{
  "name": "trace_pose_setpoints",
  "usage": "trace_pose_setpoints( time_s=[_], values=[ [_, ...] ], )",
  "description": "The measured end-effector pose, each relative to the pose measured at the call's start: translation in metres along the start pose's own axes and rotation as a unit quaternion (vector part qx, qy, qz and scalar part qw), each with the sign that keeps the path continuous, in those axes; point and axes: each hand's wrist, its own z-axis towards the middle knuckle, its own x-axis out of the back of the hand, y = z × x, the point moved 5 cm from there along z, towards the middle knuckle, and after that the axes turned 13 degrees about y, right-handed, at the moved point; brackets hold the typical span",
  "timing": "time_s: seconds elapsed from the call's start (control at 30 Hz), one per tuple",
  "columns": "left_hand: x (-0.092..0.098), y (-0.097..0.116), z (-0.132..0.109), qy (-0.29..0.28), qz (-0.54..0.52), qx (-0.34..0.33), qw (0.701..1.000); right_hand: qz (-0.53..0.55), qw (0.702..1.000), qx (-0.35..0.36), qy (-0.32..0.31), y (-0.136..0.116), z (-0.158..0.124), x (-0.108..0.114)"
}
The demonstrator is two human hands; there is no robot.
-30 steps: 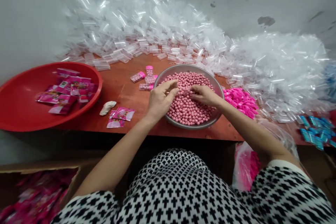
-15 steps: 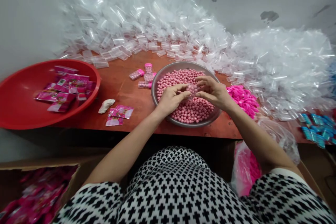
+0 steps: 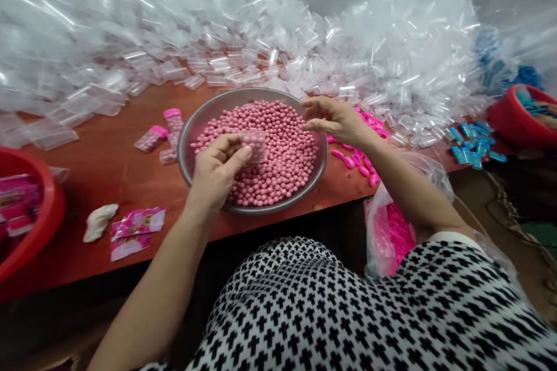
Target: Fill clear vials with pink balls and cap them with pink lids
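A metal bowl (image 3: 194, 127) full of small pink candy balls (image 3: 278, 151) sits on the reddish table. My left hand (image 3: 215, 171) is over the bowl's near left side, closed on a small clear plastic container (image 3: 255, 145) that has pink balls in it. My right hand (image 3: 337, 119) hovers at the bowl's far right rim, fingers pinched together; what they hold, if anything, is too small to name. Loose pink caps (image 3: 359, 159) lie just right of the bowl.
A huge heap of clear containers (image 3: 261, 29) fills the back of the table. Filled pink-capped containers (image 3: 167, 127) lie left of the bowl. A red basin (image 3: 41, 226) holds pink sachets at left; sachets (image 3: 134, 226) and a white lump (image 3: 99, 221) lie nearby. Blue caps (image 3: 472, 139) and a second red basin (image 3: 509, 119) are at right.
My hands have come apart: the left keeps the clear container over the bowl, the right has moved to the right rim. The view has swung to the right.
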Motion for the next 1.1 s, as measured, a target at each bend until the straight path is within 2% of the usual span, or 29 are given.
trace_pose_setpoints(
  time_s=[0.07,0.13,0.27,0.37,0.63,0.83,0.97,1.03,1.1],
  values=[
    [-0.001,0.003,-0.002,0.008,-0.035,0.032,0.999,-0.098,0.995,-0.017,0.025,0.020,-0.010,0.026],
    [-0.002,0.007,-0.004,0.011,-0.044,0.047,0.998,-0.208,0.977,-0.052,0.007,0.041,-0.026,0.042],
    [-0.005,0.012,-0.006,0.005,-0.025,0.047,0.999,-0.394,0.906,-0.128,-0.084,0.076,-0.067,0.043],
    [-0.004,0.010,-0.006,0.010,-0.022,0.037,0.999,-0.450,0.875,-0.149,-0.093,0.085,-0.091,0.041],
    [-0.003,0.007,-0.009,-0.004,-0.014,0.034,0.999,-0.463,0.875,-0.113,-0.081,0.083,-0.128,0.050],
    [-0.002,0.004,-0.008,0.002,-0.032,0.032,0.999,-0.487,0.855,-0.157,-0.083,0.098,-0.134,0.032],
    [-0.003,0.002,-0.007,-0.022,-0.049,0.026,0.998,-0.496,0.851,-0.161,-0.065,0.102,-0.127,0.035],
    [-0.005,0.000,-0.007,-0.044,-0.050,0.031,0.997,-0.484,0.863,-0.138,-0.028,0.093,-0.117,0.040],
    [-0.007,0.000,-0.008,-0.069,-0.042,0.028,0.996,-0.388,0.914,-0.105,0.061,0.072,-0.101,0.042]
  ],
)
